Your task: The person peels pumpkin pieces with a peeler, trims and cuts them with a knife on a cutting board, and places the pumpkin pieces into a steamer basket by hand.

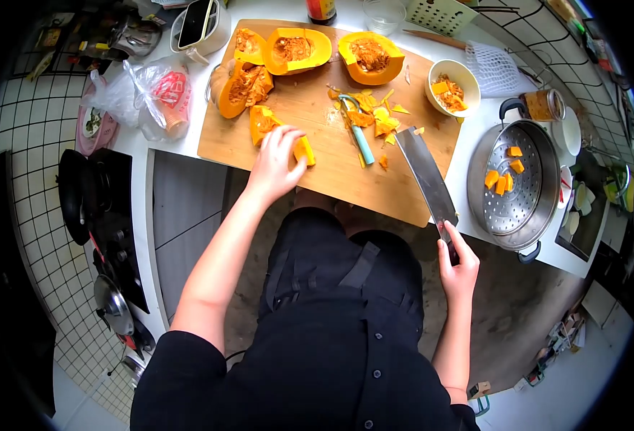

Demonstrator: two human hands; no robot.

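My left hand [279,164] is closed over a small peeled pumpkin piece [305,151] near the front of the wooden cutting board [324,172]. Just behind it lies a pumpkin wedge [261,123], partly hidden by my fingers. In my right hand [459,262] is a cleaver [426,172], its broad blade slanting over the board's right edge. A peeler with a light blue handle [362,144] rests mid-board among pumpkin peelings [385,123]. Large cut pumpkin pieces with seedy insides stand along the back, including a pumpkin half [299,52] and another chunk [371,60].
At the right stands a steamer pot [479,190] with several pumpkin cubes [504,181]. A white bowl [468,75] holds seeds and scraps. A lidded jar [545,105] is behind the pot. Plastic bags [148,100] lie left of the board, near a stove [119,237].
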